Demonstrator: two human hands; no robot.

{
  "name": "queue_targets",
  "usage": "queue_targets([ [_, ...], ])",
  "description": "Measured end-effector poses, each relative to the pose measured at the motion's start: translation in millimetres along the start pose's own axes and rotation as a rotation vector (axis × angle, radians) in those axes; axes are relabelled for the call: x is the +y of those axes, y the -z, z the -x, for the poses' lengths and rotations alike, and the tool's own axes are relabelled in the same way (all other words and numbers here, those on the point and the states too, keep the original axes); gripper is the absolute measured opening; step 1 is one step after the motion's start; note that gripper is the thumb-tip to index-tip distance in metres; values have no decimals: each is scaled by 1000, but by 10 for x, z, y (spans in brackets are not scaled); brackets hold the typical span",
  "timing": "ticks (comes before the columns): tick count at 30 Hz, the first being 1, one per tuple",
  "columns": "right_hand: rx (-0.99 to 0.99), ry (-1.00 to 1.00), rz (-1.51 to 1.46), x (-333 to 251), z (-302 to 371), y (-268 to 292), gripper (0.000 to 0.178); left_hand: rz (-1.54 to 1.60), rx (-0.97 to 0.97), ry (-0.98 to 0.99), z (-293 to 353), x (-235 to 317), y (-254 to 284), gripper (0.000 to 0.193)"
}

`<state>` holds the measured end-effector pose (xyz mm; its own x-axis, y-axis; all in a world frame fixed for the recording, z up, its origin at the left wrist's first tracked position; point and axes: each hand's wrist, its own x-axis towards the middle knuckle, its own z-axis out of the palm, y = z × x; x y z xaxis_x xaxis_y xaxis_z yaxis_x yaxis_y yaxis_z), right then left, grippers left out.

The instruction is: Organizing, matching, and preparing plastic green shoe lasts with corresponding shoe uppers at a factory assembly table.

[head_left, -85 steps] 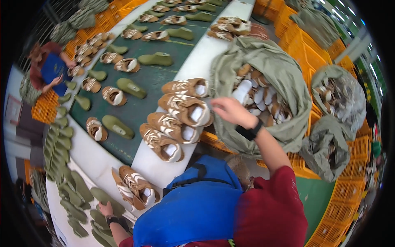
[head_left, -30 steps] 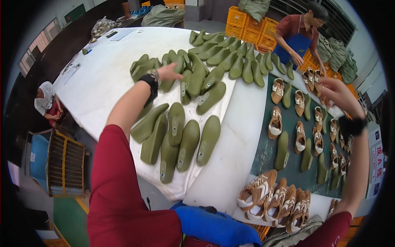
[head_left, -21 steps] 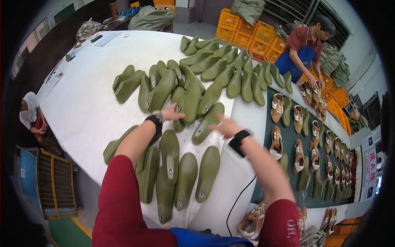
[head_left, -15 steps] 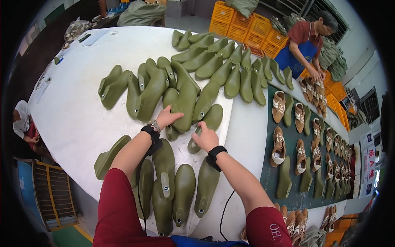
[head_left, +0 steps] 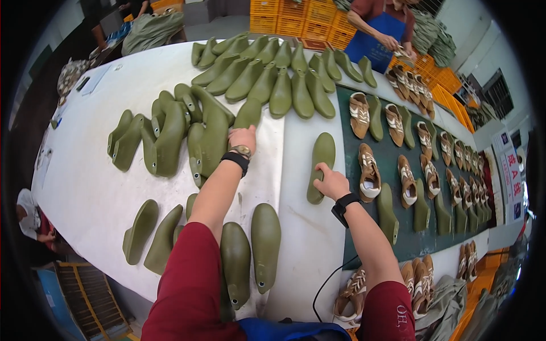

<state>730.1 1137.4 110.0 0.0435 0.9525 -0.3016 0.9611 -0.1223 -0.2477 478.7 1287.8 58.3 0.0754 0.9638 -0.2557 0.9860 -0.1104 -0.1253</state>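
My left hand (head_left: pixel 243 137) is closed on the heel end of a green shoe last (head_left: pixel 248 113), whose toe points away toward a row of lasts. My right hand (head_left: pixel 331 183) grips another green shoe last (head_left: pixel 324 149) by its near end, over the pale strip beside the dark green belt. Left of my left hand, a bunch of shoe lasts (head_left: pixel 168 146) stands and leans together. Nearer to me, several more lasts (head_left: pixel 265 241) lie partly behind my left arm.
On the green belt (head_left: pixel 354 227) at the right, brown and white sneakers (head_left: pixel 368 170) alternate with lasts. The white table (head_left: pixel 79 148) spreads to the left. Across the table a co-worker (head_left: pixel 378 34) handles a shoe near stacked orange crates (head_left: pixel 291 17). A black cable (head_left: pixel 316 292) hangs near my right arm.
My right hand has moved right with a last, away from the pile to the pale strip. My left hand has carried a last forward to the row. The view has shifted right.
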Motion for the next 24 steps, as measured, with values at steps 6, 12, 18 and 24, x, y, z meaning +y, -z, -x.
queue_targets([
  [6, -38, 1, -81, 236, 198, 2, 42, 547, 132, -196, 544, 267, 101, 49],
  [12, -41, 39, -76, 363, 291, -82, 43, 468, -70, -442, 1348, 1352, 132, 50],
  [18, -154, 58, -10, 441, 772, -120, 43, 445, -168, -539, 1655, 934, 412, 53],
  [24, -131, 65, 1, 343, 839, -100, 40, 417, 11, 320, 1055, -614, 210, 79],
])
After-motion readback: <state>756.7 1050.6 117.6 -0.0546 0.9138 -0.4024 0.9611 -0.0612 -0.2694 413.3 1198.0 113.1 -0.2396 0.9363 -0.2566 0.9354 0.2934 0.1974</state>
